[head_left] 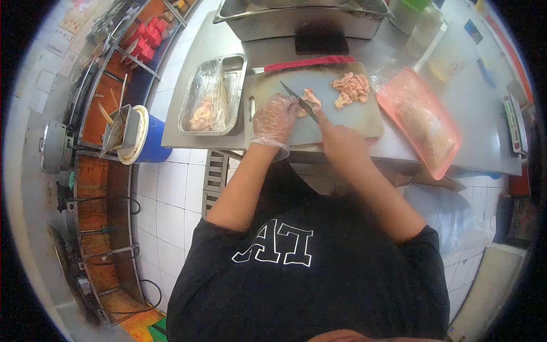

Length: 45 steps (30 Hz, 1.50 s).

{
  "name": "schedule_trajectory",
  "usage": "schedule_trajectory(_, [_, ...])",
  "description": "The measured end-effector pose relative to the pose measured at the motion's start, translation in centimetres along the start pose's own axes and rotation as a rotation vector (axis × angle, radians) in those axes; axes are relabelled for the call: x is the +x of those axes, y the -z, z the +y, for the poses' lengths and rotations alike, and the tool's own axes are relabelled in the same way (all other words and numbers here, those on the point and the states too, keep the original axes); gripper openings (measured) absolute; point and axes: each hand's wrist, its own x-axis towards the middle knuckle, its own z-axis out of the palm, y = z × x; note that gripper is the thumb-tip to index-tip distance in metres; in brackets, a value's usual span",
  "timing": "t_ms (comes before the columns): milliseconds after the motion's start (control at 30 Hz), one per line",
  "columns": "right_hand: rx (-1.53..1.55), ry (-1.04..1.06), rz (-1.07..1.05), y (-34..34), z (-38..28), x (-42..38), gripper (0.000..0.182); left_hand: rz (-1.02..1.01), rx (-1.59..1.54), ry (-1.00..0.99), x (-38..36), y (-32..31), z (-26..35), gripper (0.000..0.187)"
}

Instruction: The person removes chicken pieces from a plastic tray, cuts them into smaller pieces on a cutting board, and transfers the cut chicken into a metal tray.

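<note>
My left hand [276, 121], in a clear plastic glove, has its fingers bent at the edge of a small piece of raw meat [310, 99] on the white cutting board [359, 121]. My bare right hand [342, 142] is closed on the handle of a knife [297, 98]. The dark blade points up and to the left, lying across the meat beside my gloved fingers. A pile of cut meat [351, 89] sits at the board's upper right. The gloved fingertips are partly hidden, and what they pinch is too small to tell.
Left of the board, a metal tray [236, 68] holds meat under plastic wrap. A pink tray [401, 114] with wrapped meat lies at the right. Behind stand a large steel pan [307, 25] and a red cloth [307, 62]. A blue bucket [155, 134] is at the left.
</note>
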Motion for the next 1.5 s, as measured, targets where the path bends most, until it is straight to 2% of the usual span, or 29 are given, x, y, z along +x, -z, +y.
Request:
schedule_trajectory(133, [-0.006, 0.061, 0.075, -0.8, 0.6, -1.3, 0.055, 0.003, -0.010, 0.014, -0.1, -0.3, 0.1, 0.022])
schedule_trajectory(267, [0.023, 0.065, -0.002, 1.3, 1.4, -4.3, 0.053, 0.037, 0.032, -0.047, 0.3, -1.2, -0.9, 0.023])
schedule_trajectory(367, [0.047, 0.135, 0.094, 0.9, 2.2, -5.5, 0.050, 0.052, -0.070, -0.032, 0.3, -1.2, -0.9, 0.024])
schedule_trajectory(467, [-0.021, 0.130, 0.114, -0.1, 2.1, -4.4, 0.056, -0.021, -0.070, -0.014, 0.3, -0.3, -0.4, 0.023])
schedule_trajectory(533, [-0.063, 0.052, 0.042, -0.3, 1.0, -2.3, 0.055, -0.124, -0.118, 0.078, 0.3, 0.4, 0.0, 0.022])
schedule_trajectory(633, [0.032, 0.063, 0.001, 0.4, -0.1, -0.1, 0.054, -0.133, -0.142, 0.007, -0.3, 0.8, 0.0, 0.023])
schedule_trajectory(767, [0.054, 0.096, 0.033, -0.1, 1.2, -1.4, 0.060, -0.109, -0.104, 0.001, -0.8, 0.4, -0.8, 0.024])
schedule_trajectory(833, [0.075, 0.122, 0.086, -0.5, 2.8, -3.7, 0.052, -0.171, -0.094, 0.105, -1.1, 1.1, -0.5, 0.033])
schedule_trajectory(867, [0.075, 0.123, 0.085, -0.2, 3.2, -4.9, 0.052, -0.171, -0.094, 0.107, -1.2, 1.0, -0.8, 0.033])
schedule_trajectory(933, [0.099, 0.043, 0.022, 1.7, 3.6, -7.6, 0.051, -0.013, -0.128, 0.017, -1.7, 0.1, -1.4, 0.026])
schedule_trajectory(1067, [-0.037, -0.050, -0.122, 4.3, 3.4, -10.5, 0.050, -0.013, -0.105, -0.032, -1.6, -0.5, -1.9, 0.026])
schedule_trajectory(1267, [0.007, 0.005, -0.088, 4.0, 3.7, -9.4, 0.047, -0.038, -0.083, 0.093, -2.0, 1.6, -0.4, 0.029])
schedule_trajectory(1333, [0.067, 0.109, 0.091, 3.2, 4.5, -7.4, 0.047, -0.245, -0.115, 0.213, -2.0, 4.2, 1.3, 0.033])
schedule_trajectory(1367, [0.069, 0.112, 0.094, 3.0, 4.8, -6.3, 0.047, -0.243, -0.112, 0.213, -1.9, 4.9, 1.5, 0.033])
schedule_trajectory(1433, [0.022, -0.014, 0.125, 2.9, 5.2, -4.3, 0.044, -0.411, 0.018, 0.245, -1.9, 6.3, 1.1, 0.035])
schedule_trajectory(1467, [-0.027, -0.024, 0.210, 3.0, 5.3, -4.0, 0.041, -0.403, 0.022, 0.254, -2.0, 6.7, 0.5, 0.035])
schedule_trajectory(1500, [-0.025, -0.011, 0.209, 3.2, 5.5, -3.6, 0.041, -0.445, 0.012, 0.229, -2.1, 6.9, -0.4, 0.036])
